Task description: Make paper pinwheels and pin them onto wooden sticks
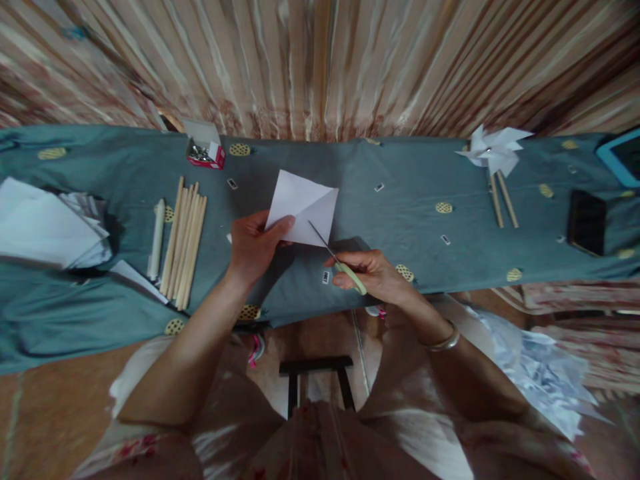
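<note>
A square of white paper [305,200] with diagonal creases is pinched between the thumb and fingers of my left hand [256,243], just above the cloth. In my right hand [370,272] I hold scissors [353,277] with pale green handles. Their blades reach up and left over the paper's lower right corner, the tip pointing toward its middle. Whether the blades are parted there I cannot make out.
Left of my hands lie several wooden sticks [185,243], a white glue stick [157,240] and stacked paper [45,223]. A red box of metal pins [206,155] stands behind. Rightward are paper pinwheels [493,152] on sticks, a dark phone [587,222] and a blue-framed tablet [623,157].
</note>
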Demonstrator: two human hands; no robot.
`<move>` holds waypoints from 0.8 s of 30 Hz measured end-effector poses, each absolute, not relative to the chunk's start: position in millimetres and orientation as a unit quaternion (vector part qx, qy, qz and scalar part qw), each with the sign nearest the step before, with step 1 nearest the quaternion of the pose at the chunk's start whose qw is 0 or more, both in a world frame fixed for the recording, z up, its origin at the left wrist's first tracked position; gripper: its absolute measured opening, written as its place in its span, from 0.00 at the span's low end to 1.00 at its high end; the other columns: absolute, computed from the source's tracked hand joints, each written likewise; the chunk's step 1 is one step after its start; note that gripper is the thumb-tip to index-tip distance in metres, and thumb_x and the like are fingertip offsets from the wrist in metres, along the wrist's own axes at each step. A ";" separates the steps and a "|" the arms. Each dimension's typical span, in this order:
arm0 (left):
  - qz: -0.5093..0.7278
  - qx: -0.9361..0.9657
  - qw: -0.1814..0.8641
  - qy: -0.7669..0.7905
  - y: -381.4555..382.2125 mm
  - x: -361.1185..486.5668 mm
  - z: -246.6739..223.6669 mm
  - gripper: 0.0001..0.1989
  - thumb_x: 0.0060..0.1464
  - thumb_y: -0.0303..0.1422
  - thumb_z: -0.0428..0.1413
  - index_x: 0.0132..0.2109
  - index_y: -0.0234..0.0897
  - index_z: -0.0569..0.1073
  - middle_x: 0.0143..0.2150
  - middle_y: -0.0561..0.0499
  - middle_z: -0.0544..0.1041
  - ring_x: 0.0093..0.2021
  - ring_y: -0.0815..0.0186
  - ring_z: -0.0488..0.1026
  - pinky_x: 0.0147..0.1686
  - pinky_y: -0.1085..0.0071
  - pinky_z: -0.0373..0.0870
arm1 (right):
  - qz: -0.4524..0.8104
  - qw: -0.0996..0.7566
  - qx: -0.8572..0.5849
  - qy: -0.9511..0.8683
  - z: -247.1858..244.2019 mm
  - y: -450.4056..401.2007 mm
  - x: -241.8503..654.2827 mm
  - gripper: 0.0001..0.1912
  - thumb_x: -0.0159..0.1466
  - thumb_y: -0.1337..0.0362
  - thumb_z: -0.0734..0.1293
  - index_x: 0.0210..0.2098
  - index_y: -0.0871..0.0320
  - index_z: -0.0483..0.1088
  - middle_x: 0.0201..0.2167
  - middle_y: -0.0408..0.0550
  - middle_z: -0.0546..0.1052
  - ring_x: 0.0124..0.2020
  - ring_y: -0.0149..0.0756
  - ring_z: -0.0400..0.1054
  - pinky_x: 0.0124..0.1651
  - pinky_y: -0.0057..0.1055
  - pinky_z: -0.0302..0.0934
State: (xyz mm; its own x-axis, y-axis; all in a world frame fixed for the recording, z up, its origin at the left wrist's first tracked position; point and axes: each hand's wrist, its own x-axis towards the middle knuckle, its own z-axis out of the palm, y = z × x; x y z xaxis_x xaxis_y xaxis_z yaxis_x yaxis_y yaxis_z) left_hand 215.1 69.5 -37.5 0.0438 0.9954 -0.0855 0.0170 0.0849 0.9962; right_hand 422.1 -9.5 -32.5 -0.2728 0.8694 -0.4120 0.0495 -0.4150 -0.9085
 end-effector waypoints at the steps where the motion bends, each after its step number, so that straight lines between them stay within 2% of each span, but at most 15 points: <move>1: 0.462 0.493 0.528 0.514 69.2 215.2 -36.8 0.06 0.45 0.37 0.66 0.28 0.40 0.79 0.25 0.53 0.78 0.23 0.67 0.72 0.21 0.72 0.72 | 0.661 0.308 -0.518 -0.446 -31.7 -9.3 421.8 0.22 0.49 0.51 0.78 0.36 0.60 0.77 0.19 0.35 0.67 0.21 0.22 0.57 0.25 0.23 0.56; 18: 0.460 0.483 0.539 0.514 67.6 217.4 -34.1 0.07 0.43 0.38 0.67 0.28 0.40 0.80 0.26 0.53 0.79 0.24 0.67 0.72 0.21 0.72 0.72 | 0.663 0.305 -0.522 -0.442 -30.8 -9.0 421.9 0.21 0.49 0.53 0.78 0.36 0.61 0.76 0.20 0.36 0.69 0.21 0.22 0.59 0.25 0.23 0.58; 24: 0.461 0.478 0.537 0.520 65.5 218.0 -31.2 0.04 0.44 0.34 0.66 0.28 0.39 0.81 0.25 0.54 0.78 0.23 0.68 0.70 0.22 0.73 0.71 | 0.666 0.309 -0.520 -0.436 -32.5 -9.0 421.8 0.22 0.48 0.52 0.79 0.35 0.61 0.76 0.19 0.36 0.69 0.20 0.22 0.58 0.24 0.22 0.56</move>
State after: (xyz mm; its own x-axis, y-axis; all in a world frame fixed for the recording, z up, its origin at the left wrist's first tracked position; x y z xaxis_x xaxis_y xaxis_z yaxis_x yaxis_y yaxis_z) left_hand 218.0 65.5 -31.2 0.0348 0.9925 -0.1174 0.0020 0.1174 0.9931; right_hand 421.8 -9.0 -32.5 -0.2674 0.8653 -0.4240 0.0415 -0.4293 -0.9022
